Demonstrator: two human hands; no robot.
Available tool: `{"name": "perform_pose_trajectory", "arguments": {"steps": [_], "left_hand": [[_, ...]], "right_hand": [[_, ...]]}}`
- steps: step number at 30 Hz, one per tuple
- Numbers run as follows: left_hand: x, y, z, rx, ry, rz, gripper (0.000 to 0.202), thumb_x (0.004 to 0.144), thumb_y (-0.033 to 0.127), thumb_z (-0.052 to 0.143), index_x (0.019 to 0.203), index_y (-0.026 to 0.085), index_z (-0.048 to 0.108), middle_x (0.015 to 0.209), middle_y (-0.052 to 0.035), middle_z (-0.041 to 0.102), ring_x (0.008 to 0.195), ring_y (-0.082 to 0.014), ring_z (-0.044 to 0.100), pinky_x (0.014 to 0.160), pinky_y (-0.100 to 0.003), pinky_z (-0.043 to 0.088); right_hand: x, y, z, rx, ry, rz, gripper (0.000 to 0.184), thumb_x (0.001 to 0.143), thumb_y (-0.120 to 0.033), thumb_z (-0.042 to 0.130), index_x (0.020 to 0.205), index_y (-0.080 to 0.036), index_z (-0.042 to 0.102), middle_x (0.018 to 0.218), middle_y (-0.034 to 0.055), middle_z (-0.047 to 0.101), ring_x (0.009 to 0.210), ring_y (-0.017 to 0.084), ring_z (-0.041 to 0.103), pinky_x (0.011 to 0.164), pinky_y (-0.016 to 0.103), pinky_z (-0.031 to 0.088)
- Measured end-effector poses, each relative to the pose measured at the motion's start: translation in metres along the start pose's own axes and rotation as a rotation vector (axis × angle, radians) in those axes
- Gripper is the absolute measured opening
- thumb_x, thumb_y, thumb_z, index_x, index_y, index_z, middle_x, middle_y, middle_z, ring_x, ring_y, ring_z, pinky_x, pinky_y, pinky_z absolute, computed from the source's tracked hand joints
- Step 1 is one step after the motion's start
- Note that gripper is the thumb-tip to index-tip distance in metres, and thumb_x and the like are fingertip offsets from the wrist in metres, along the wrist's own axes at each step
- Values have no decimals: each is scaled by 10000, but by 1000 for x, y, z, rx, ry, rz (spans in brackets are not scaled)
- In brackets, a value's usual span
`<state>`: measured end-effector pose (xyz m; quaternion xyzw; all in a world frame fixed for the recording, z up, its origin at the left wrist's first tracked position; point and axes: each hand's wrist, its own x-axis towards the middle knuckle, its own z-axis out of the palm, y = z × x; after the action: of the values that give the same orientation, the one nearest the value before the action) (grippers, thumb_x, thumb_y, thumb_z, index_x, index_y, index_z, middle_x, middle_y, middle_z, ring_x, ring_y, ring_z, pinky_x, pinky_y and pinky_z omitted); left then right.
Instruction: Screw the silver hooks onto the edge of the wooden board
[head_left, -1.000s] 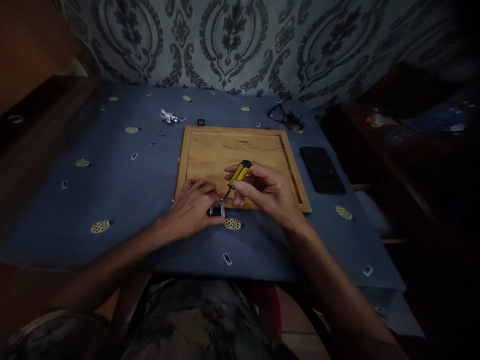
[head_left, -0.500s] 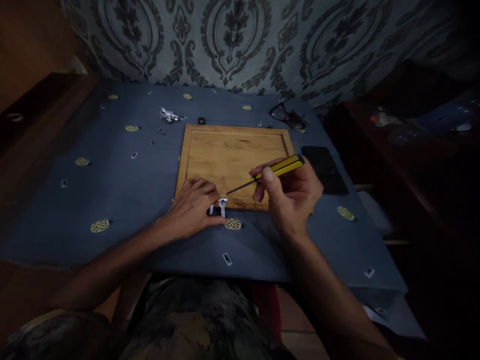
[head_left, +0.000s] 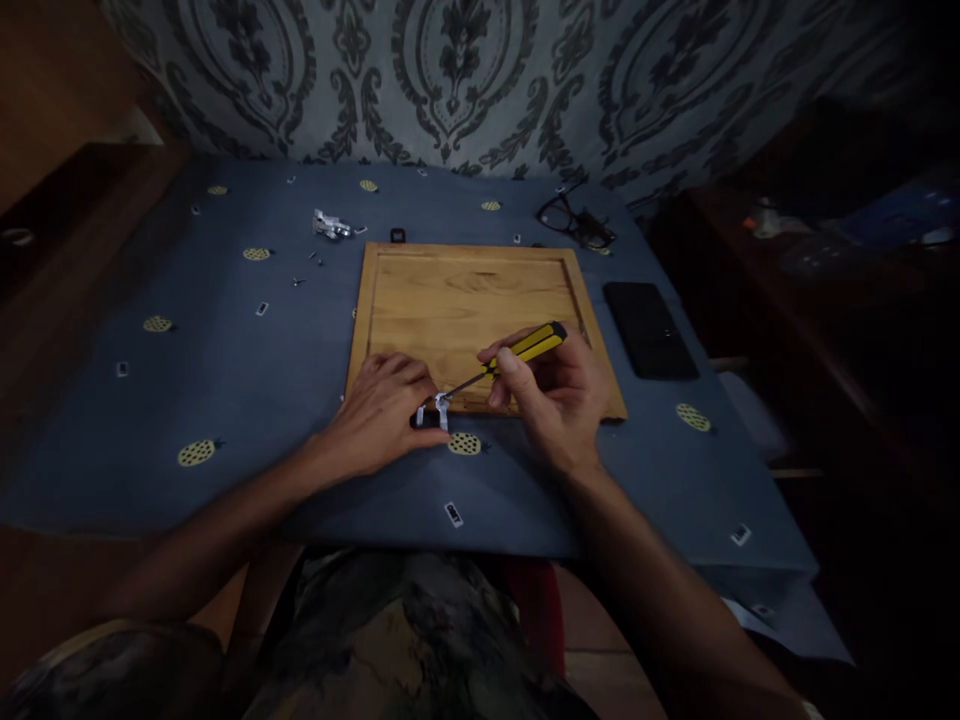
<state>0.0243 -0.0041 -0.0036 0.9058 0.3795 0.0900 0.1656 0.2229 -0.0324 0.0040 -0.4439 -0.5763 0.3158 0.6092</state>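
A framed wooden panel [head_left: 465, 310], like a small cabinet door, lies flat on the table. Its near edge bears a shiny metal hinge [head_left: 441, 408], partly hidden by my fingers. My left hand [head_left: 382, 410] grips the hinge at that edge, thumb below and fingers resting on the panel. In my right hand [head_left: 559, 400] is a screwdriver [head_left: 529, 346] with a yellow and black handle, pinched between thumb and fingers. Its shaft slants down to the left, and the tip meets the hinge. Whether a screw sits under the tip is too small to tell.
Another metal hinge [head_left: 330, 225] lies at the back left, with several small screws [head_left: 298, 282] nearer me. Behind the panel is a small black piece [head_left: 397, 235]. Eyeglasses [head_left: 576, 220] and a black phone [head_left: 649, 330] lie to the right on the blue tablecloth [head_left: 225, 380].
My right hand has moved left and slightly down, bringing the screwdriver tip from above the panel onto the hinge. My left hand stays at the hinge.
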Motion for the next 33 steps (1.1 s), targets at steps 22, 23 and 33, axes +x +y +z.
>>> {"name": "perform_pose_trajectory", "arguments": {"steps": [22,23,33], "left_hand": [[-1,-2,3,31,29,21,427,846,541,835,1043,175,736,1101,-84,723,1126,-312,599,997,-464,432],[-1,-2,3,33,28,19,427,848,540,834,1048,176,736,1121,-87,723,1135,-313,598,1003,-466,430],[-1,-2,2,21,34,22,388,881,536,798,1021,181,726,1087,-77,717,1117,-309,600,988,-468,434]], "right_hand": [[20,-17,-1,-9,-233,117,367,767,-491,899,781,-212,662,636,-51,625,468,96,608,443,224,487],[21,-17,0,-3,-253,128,376,754,-475,912,767,-217,639,611,-61,603,475,103,612,448,224,488],[19,-16,-7,15,-310,66,258,879,-477,799,937,-228,761,711,-28,710,544,102,657,573,254,573]]}}
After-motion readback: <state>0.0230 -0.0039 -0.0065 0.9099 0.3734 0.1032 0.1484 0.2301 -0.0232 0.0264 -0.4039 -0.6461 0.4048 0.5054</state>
